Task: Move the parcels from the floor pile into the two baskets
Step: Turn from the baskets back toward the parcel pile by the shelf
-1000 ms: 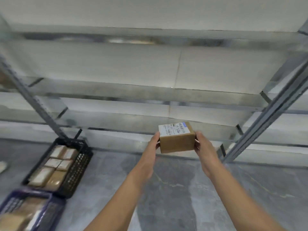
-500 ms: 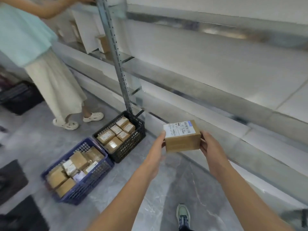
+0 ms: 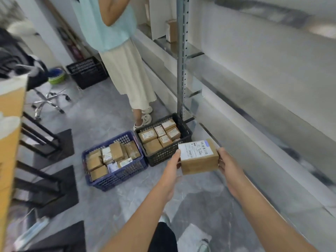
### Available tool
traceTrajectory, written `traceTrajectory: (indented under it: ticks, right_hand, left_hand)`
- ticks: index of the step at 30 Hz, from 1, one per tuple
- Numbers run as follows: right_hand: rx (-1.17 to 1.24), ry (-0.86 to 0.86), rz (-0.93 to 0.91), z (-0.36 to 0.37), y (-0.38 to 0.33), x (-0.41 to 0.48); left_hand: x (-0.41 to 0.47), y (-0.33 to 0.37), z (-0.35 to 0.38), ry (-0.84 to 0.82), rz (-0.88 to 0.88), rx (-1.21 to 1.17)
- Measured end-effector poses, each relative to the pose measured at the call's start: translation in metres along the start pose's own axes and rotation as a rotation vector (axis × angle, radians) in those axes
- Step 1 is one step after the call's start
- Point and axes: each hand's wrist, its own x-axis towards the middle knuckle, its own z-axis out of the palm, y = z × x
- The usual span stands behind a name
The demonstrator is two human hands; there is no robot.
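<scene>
The left hand (image 3: pixel 171 171) and the right hand (image 3: pixel 228 167) hold one brown parcel (image 3: pixel 200 160) between them, in the air above the floor (image 3: pixel 101 117). The left hand grips its left side and the right hand grips its right side. The fingers (image 3: pixel 221 154) of both hands are grasping the parcel at its side faces. A white label covers most of its top face.

In the picture, the parcel overlaps the near right corner of the black basket (image 3: pixel 164 154). This basket stands on the floor at the foot of a metal rack post (image 3: pixel 181 73). It holds a tidy layer of brown boxes (image 3: pixel 160 137). A blue basket (image 3: pixel 118 176) stands just beside it on the left, touching or almost touching it. The parcels inside it (image 3: pixel 116 151) lie in disorder, some tilted.

Behind the baskets another person (image 3: pixel 127 73) stands facing the rack. Further back on the floor there are a black crate (image 3: pixel 87 71) and a chair base (image 3: pixel 47 102).
</scene>
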Motion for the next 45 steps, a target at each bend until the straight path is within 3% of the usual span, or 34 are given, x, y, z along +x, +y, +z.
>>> traceTrajectory:
  ticks: [10, 12, 20, 30, 45]
  right_hand:
    - [-0.118, -0.05, 0.12, 0.078, -0.019, 0.121]
    - [-0.142, -0.011, 0.154, 0.11, -0.027, 0.172]
    - [-0.215, 0.011, 0.173, 0.153, -0.05, 0.242]
    - [-0.301, -0.067, 0.288, 0.174, -0.059, 0.35]
    - [-0.571, -0.219, 0.327, 0.16, 0.0, 0.592]
  left_hand:
    - [0.116, 0.031, -0.068, 0.075, -0.127, -0.03]
    - [0.174, 0.045, -0.097, 0.05, -0.187, -0.036]
    - [0.254, 0.076, -0.131, 0.061, -0.27, -0.056]
    - [0.351, 0.084, -0.133, 0.147, -0.36, -0.241]
    - [0.578, 0.043, -0.102, 0.169, -0.51, -0.134]
